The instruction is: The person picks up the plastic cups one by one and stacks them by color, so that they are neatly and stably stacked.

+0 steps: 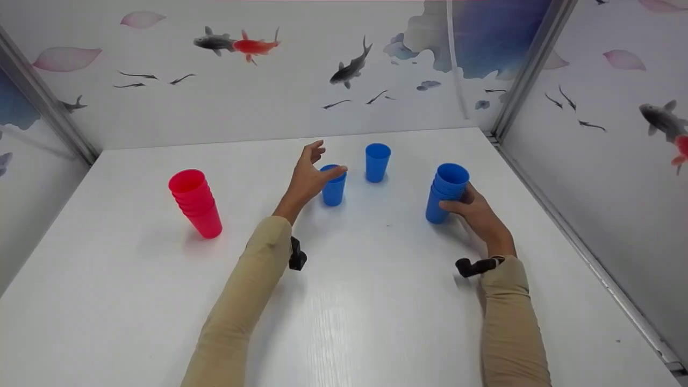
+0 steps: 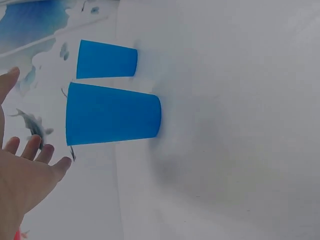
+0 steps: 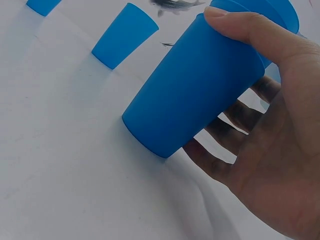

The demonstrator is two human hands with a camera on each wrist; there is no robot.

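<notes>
My right hand point(image 1: 478, 215) grips a stack of nested blue cups point(image 1: 436, 208) on the right side of the table, thumb on the near side and fingers around the back. In the right wrist view the stack point(image 3: 187, 90) stands with its base at the tabletop. My left hand point(image 1: 307, 177), thumb and fingers spread apart, hovers around the rim of a single upright blue cup point(image 1: 334, 193). The left wrist view shows a gap between the fingers and this cup point(image 2: 112, 115). A second single blue cup point(image 1: 377, 164) stands upright farther back, between the two hands.
A leaning-looking stack of nested red cups point(image 1: 201, 209) stands left of my left arm on the white table point(image 1: 344, 312). Printed wall panels point(image 1: 290, 86) border the table at the back and sides. Each wrist carries a small black camera point(image 1: 297, 254).
</notes>
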